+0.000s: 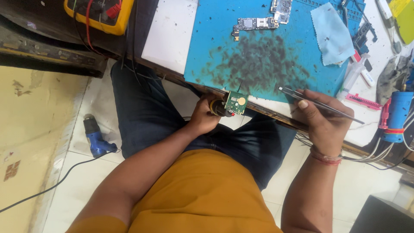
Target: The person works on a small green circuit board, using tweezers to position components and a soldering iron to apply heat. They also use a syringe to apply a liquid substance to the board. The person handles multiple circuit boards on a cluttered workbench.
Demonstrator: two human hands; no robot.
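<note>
A stained blue work mat (258,56) covers the middle of a cluttered white tabletop (170,34), seen from above over the person's lap and a tiled floor. At the mat's near edge, the left hand (202,116) has its fingers closed around a dark cylindrical part joined to a small green circuit board (236,103), held just off the edge of the tabletop. To the right of the mat's near edge, the right hand (325,123) pinches a pair of metal tweezers (317,104), tips pointing toward the board but apart from it. On the far side of the mat lie two bare phone boards (258,22) and a pale blue cloth (332,34); a yellow multimeter (99,15) sits well left of the mat, and a blue heat gun (97,138) lies on the floor. It looks like fine work on the board is under way; bringing the tweezer tips onto it would call for a steady board and a careful approach.
</note>
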